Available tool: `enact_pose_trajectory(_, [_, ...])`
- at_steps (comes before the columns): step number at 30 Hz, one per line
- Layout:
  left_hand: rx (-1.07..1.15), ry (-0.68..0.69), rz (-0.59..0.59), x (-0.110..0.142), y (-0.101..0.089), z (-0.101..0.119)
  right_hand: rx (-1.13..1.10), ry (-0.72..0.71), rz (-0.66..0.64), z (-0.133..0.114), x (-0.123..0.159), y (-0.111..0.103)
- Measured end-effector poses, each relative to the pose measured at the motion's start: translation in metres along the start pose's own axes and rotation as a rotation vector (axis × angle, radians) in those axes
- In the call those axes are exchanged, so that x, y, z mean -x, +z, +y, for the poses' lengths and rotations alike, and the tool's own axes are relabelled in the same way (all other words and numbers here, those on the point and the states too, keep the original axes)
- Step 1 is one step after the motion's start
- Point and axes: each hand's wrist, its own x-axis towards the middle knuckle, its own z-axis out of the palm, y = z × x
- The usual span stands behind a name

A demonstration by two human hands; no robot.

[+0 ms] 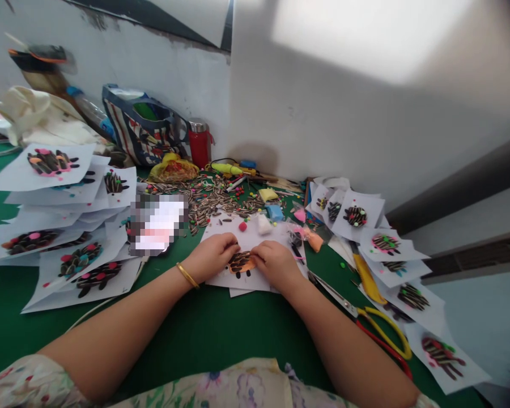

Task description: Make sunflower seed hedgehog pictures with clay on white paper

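Note:
A small orange clay figure (243, 264) covered with striped sunflower seeds lies on white paper (261, 281), with dark seeds along its lower edge. My left hand (216, 256), with a gold bangle at the wrist, has its fingertips pinched together at the figure's upper left side; whatever they hold is too small to make out. At the right end of the figure rests my right hand (277, 264), fingers curled and closed against it, the tips partly hidden. Just beyond the hands sit a red clay ball (242, 226) and a white clay lump (264, 224).
Loose sunflower seeds (212, 198) spread across the green table. Scissors (365, 314) lie beside my right forearm. Papers with seed figures stack at left (80, 226) and right (412, 294). A phone (159, 224), red flask (199, 144) and striped bag (142, 127) stand further back.

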Motion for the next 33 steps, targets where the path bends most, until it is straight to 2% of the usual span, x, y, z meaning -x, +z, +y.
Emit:
enact_pose_trajectory(7, [-0.007, 0.005, 0.013, 0.0, 0.001, -0.002, 0.162, -0.09, -0.027, -0.004, -0.001, 0.003])
enact_pose_trajectory(13, [0.021, -0.007, 0.002, 0.0, 0.0, -0.001, 0.174, -0.095, -0.03, -0.006, -0.002, 0.003])
enact_pose_trajectory(17, [0.1, -0.029, 0.023, 0.001, -0.002, 0.0, 0.098, -0.108, 0.017, -0.004, -0.001, -0.006])
enact_pose_trajectory(20, [0.186, -0.004, 0.083, 0.002, -0.003, 0.003, -0.001, -0.111, 0.128, -0.004, 0.001, -0.015])
enact_pose_trajectory(23, [0.229, 0.06, 0.079, 0.004, -0.004, 0.009, -0.152, -0.094, 0.22, -0.01, 0.003, -0.021])
enact_pose_trajectory(27, [0.387, 0.059, 0.015, 0.01, -0.004, 0.02, -0.334, -0.054, 0.203, -0.022, 0.006, -0.022])
enact_pose_trajectory(30, [0.488, 0.051, 0.01, 0.012, -0.004, 0.024, -0.361, -0.015, 0.225, -0.027, 0.008, -0.02])
enact_pose_trajectory(33, [0.486, 0.069, 0.03, 0.013, -0.006, 0.025, -0.37, -0.036, 0.27, -0.027, 0.009, -0.02])
